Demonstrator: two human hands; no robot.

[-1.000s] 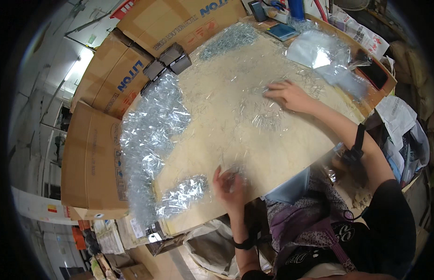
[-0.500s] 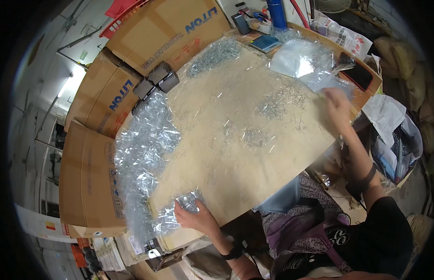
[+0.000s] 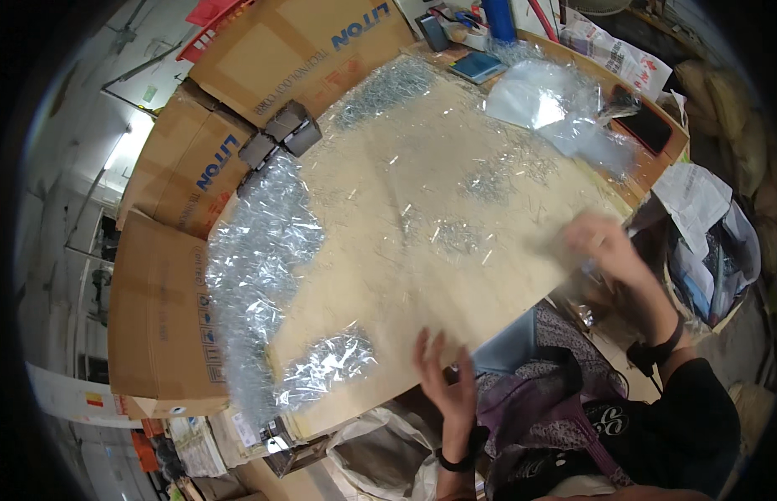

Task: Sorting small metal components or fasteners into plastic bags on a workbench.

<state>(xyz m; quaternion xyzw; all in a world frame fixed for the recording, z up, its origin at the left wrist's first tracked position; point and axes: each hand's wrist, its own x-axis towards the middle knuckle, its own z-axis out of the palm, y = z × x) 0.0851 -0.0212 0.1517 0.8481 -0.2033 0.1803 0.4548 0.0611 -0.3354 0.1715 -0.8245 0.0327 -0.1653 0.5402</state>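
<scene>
My left hand point(image 3: 445, 380) hovers at the near edge of the pale wooden board point(image 3: 355, 267), its fingers spread and nothing in them. Motion smears my right hand point(image 3: 601, 242), over the board's right side; its fingers are too blurred to read. Left of my left hand lies a small pile of shiny clear packets point(image 3: 330, 363). It adjoins a long heap of similar clear packets point(image 3: 259, 259) along the board's left side. Loose thin metal wire pieces point(image 3: 488, 184) are scattered over the middle. Clear plastic bags point(image 3: 534, 96) lie at the far right, beyond my right hand.
Large cardboard boxes point(image 3: 167, 317) wall the left and far sides. Dark grey blocks point(image 3: 290, 129) stand near the far left edge, and a greyish heap of wire pieces point(image 3: 384, 90) lies at the back. A phone point(image 3: 645, 129) lies far right, above an open bag of scraps point(image 3: 706, 259).
My left hand has left the small packet pile and moved right, its fingers spreading. My right hand has come away from the clear bags, down toward me.
</scene>
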